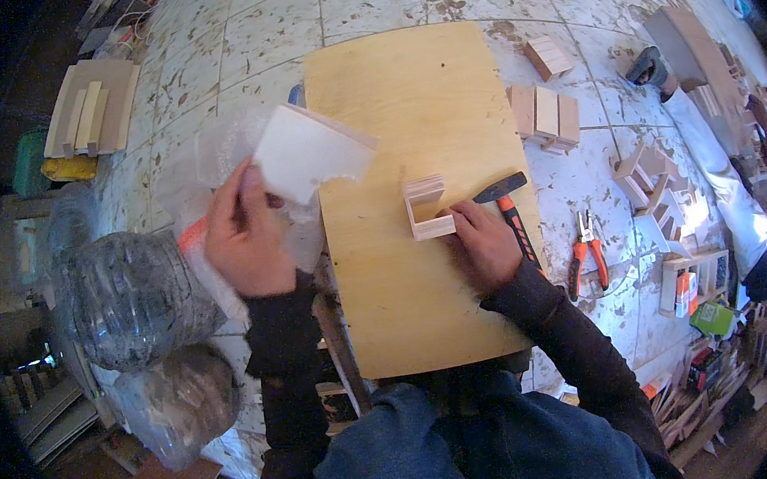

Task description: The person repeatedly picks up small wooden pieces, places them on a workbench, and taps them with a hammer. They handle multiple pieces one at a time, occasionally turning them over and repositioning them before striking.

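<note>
My left hand (251, 237) pinches a thin board (317, 154) with a white face, a pale wooden edge and a notch cut in its lower side. It is raised over the left edge of the yellowish wooden board (426, 309) in front of me. My right hand (486, 244) has its fingers closed on the near end of a small U-shaped wooden piece (433, 226), which rests on that board with its opening to the right. Beside the right hand lies a hammer (511, 215) with a black head and an orange and black handle.
Orange-handled pliers (586, 258) lie on the tiled floor at right. Wooden blocks (548, 118) and assembled pieces (651, 184) stand beyond them. Plastic-wrapped bundles (138, 302) fill the left side. A person's leg (714, 160) stretches in at far right. Small boxes (712, 318) sit at lower right.
</note>
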### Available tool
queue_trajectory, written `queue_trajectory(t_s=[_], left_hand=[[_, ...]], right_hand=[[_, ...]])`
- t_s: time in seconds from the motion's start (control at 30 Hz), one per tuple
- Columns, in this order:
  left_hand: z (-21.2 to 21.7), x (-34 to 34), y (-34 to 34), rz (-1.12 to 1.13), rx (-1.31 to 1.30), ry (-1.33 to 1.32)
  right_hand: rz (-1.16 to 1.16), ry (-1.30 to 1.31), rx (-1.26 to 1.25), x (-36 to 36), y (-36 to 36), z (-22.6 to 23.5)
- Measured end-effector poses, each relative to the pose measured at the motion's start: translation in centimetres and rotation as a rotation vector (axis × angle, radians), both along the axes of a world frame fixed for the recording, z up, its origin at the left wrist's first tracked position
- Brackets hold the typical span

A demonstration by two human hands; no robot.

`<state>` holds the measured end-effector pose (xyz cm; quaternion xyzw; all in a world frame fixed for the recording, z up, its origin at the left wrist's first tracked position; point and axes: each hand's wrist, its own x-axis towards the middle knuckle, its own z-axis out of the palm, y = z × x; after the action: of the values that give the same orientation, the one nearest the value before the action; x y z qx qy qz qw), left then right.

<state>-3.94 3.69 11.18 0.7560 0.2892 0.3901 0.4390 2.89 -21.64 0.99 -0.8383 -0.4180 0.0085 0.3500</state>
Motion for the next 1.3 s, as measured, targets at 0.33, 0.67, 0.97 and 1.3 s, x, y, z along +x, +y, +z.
queue_trajectory(t_s=[0.33, 0.67, 0.97, 1.3], left_hand=[[-5.1, 1.3, -1.2, -0.247, -0.363, 0.251], [-0.8, -1.3, -7.0, -0.402, 0.541, 0.129], [-4.6, -3.1, -11.1, -0.418, 0.339, 0.093], [-5.0, -2.8, -11.8, -0.351, 0.251, 0.008]], right_hand=[[-0.102, 0.11, -0.035, -0.5, -0.3, 1.8], [-0.205, 0.13, 0.333, -1.7, 0.5, 2.3], [-0.273, 0.04, 0.339, -3.6, 0.2, 4.1], [-0.32, 0.068, 0.375, -2.8, 0.1, 4.3]])
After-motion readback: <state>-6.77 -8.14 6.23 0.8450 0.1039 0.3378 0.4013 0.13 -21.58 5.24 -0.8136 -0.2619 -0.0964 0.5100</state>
